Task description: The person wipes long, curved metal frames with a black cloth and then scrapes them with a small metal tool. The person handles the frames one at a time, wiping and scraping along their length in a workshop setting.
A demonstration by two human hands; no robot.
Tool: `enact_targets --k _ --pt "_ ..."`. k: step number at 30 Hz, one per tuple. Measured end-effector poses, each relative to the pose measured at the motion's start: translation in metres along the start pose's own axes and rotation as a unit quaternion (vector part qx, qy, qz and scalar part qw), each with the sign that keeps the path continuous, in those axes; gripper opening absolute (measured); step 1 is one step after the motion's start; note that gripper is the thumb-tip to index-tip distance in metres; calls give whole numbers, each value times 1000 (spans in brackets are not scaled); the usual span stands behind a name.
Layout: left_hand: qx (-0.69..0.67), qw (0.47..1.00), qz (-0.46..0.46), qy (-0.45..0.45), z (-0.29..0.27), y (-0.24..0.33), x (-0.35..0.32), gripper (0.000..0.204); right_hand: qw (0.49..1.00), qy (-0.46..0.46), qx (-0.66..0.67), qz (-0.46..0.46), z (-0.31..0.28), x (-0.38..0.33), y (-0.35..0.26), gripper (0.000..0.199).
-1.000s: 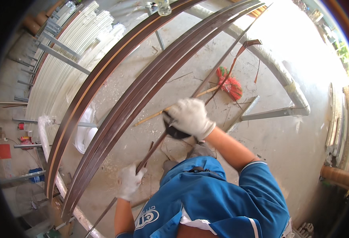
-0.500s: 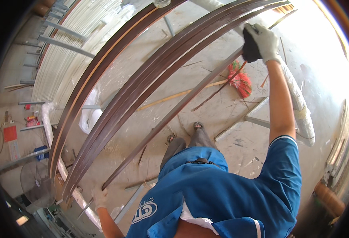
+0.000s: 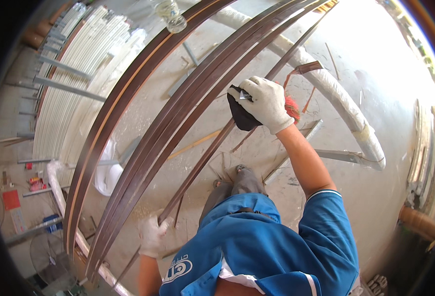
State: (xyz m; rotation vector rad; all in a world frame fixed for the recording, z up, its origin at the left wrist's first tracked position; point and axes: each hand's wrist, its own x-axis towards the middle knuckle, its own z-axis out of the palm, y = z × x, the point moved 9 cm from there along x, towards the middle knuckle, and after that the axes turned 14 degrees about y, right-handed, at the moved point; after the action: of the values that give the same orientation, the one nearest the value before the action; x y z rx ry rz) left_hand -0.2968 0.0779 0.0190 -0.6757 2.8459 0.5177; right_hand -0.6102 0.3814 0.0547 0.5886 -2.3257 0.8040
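Note:
A long, narrow dark-brown strip [image 3: 196, 171] slants across in front of me, from the lower left to the far right. My left hand [image 3: 152, 236], in a pale glove, is closed around its near part. Farther along, my white-gloved right hand [image 3: 268, 101] grips a black cloth [image 3: 242, 114] against the strip, hiding the part underneath. Beyond my hands, several wider brown strips [image 3: 165, 121] lie side by side. Another brown strip with a light stripe [image 3: 110, 116] is farther left.
Wrapped bars [image 3: 346, 106] of a rack run under the strips. A clear plastic bottle [image 3: 170, 17] rests at the far strip. Stacked white lengths [image 3: 64, 93] fill the upper left. A red-bristled broom [image 3: 291, 109] lies on the floor, and a fan [image 3: 52, 261] is at lower left.
My right hand, with the black cloth, has come down the strip toward me and to the left. My left hand has shifted up and right along it. The view has also moved slightly.

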Motion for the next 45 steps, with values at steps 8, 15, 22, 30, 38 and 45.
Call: enact_targets --k 8,15,22,30,38,45 --pt "19 997 -37 65 15 -27 -21 32 993 96 -65 33 -25 48 126 25" --pt "98 983 -100 115 20 -55 -32 34 952 -23 -248 180 -50 162 400 53" --pt "80 977 -175 87 24 -42 -53 35 910 214 42 352 -154 174 466 34" --pt "69 957 -240 150 36 -66 -76 40 952 -251 154 77 -69 102 262 38" --pt "89 963 -214 138 39 -80 -80 39 953 -223 204 -4 -42 85 203 26" --pt "77 971 -190 126 35 -66 -71 37 949 -174 250 82 -45 78 215 9"
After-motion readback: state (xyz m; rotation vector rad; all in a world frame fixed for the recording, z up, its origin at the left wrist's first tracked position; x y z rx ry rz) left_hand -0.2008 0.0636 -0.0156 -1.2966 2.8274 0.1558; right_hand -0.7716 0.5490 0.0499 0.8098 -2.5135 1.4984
